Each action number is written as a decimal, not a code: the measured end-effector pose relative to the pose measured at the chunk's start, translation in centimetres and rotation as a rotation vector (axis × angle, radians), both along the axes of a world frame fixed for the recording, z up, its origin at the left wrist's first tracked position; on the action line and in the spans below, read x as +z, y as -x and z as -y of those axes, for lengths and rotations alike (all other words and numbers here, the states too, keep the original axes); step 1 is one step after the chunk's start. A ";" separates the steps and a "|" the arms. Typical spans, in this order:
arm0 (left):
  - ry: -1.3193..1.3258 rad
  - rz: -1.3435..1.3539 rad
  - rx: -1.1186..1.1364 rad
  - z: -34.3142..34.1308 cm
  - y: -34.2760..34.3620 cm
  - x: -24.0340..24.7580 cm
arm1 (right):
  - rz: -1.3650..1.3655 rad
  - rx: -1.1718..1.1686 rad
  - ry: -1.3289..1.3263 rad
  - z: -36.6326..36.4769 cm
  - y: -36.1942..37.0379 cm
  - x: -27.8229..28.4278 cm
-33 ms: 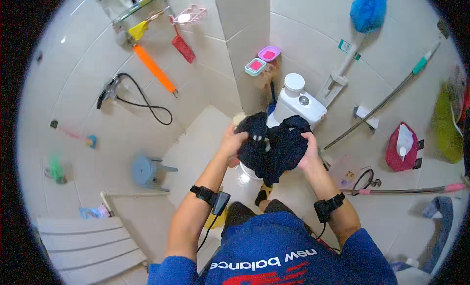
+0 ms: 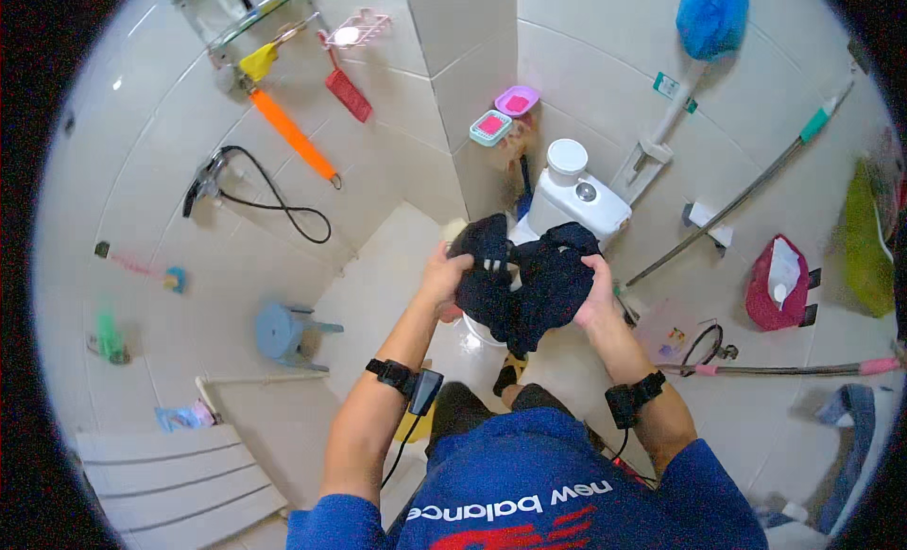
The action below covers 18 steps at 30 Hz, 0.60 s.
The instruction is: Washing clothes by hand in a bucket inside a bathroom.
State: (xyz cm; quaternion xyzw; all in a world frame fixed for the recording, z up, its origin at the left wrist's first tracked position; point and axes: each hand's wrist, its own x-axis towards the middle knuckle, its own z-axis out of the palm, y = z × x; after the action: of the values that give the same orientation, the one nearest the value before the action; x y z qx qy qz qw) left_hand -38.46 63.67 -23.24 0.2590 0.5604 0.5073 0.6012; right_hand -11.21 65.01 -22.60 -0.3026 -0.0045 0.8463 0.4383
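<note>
Left hand (image 2: pixel 442 280) edged left; dark cloth (image 2: pixel 550 283) between it and right hand (image 2: pixel 595 293).

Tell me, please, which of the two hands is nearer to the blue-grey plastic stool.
Left. The left hand, holding the bunched black cloth, is to the right of the stool; the right hand holds the cloth's opposite side, farther right.

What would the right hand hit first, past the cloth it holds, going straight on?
Past the dark cloth, the right hand would probably meet the white toilet tank; depth is unclear.
</note>
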 end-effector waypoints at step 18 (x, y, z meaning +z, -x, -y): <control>0.226 -0.287 -0.591 -12.4 1.3 -9.8 | -0.042 -0.205 0.272 -6.6 3.7 -16.3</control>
State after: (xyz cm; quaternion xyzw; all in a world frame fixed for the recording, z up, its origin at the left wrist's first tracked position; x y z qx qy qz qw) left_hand -39.77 76.04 -33.01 0.4107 0.5928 0.2042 0.6620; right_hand -14.94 71.64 -38.90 -0.3402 0.1504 0.7962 0.4772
